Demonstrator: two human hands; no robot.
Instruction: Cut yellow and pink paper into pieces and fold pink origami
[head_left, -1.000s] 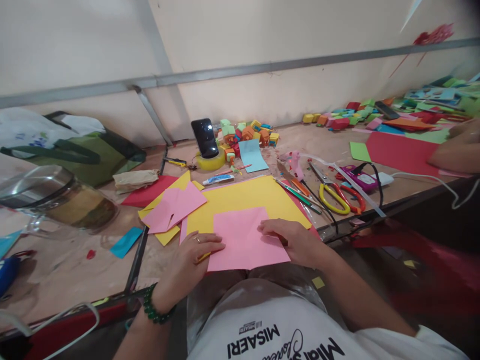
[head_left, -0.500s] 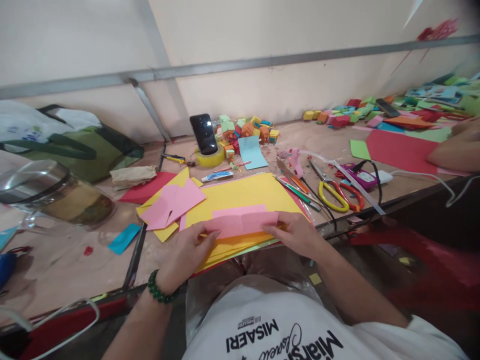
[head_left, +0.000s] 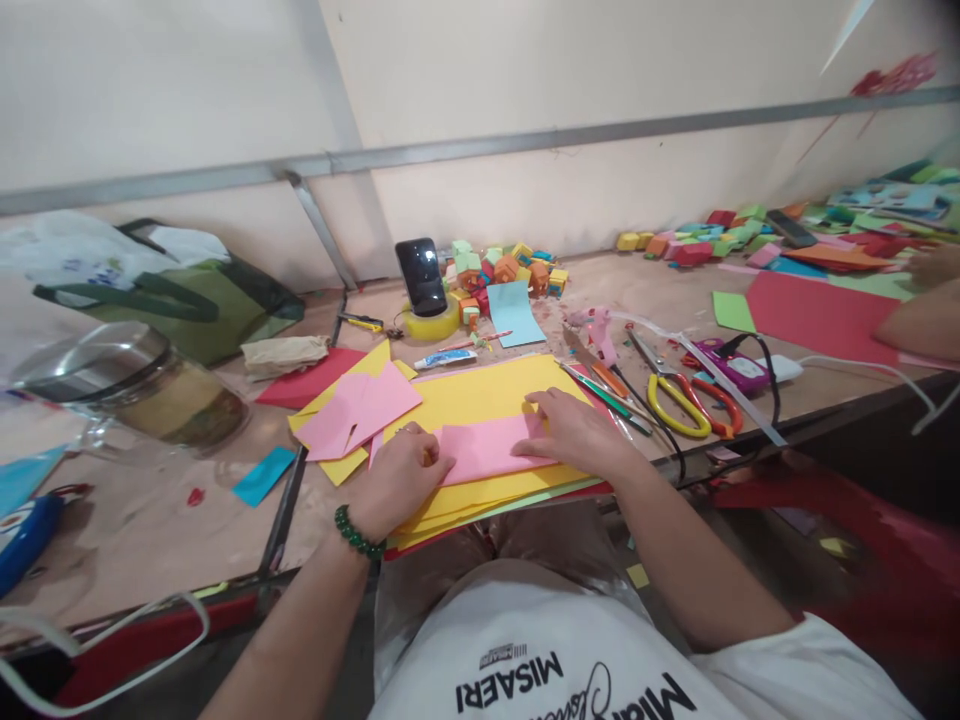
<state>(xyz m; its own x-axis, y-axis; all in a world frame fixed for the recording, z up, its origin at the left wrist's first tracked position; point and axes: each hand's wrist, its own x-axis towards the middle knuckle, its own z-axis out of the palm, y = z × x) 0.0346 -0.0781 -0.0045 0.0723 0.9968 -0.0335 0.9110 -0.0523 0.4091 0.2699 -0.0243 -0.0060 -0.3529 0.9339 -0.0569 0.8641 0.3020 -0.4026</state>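
A folded pink paper strip (head_left: 484, 452) lies on a stack of yellow paper (head_left: 472, 385) at the table's front edge. At its left end, my left hand (head_left: 405, 472) has curled fingers, with the thumb pressed on the paper. Over the right end rests my right hand (head_left: 577, 432), its thumb and fingers spread apart on the strip. More pink paper pieces (head_left: 349, 415) lie to the left, partly over yellow sheets.
Scissors (head_left: 667, 390), pens (head_left: 607, 392) and a pink glue gun (head_left: 596, 330) lie to the right. Behind stand a phone (head_left: 421, 275), a tape roll (head_left: 431, 320) and folded paper blocks (head_left: 510, 268). A glass jug (head_left: 172, 400) stands left. Another person's arm (head_left: 926, 325) reaches in at far right.
The pink strip has come down flat onto the yellow stack. My right hand has shifted left and spread its fingers over it; my left fingers have curled. The view has shifted slightly.
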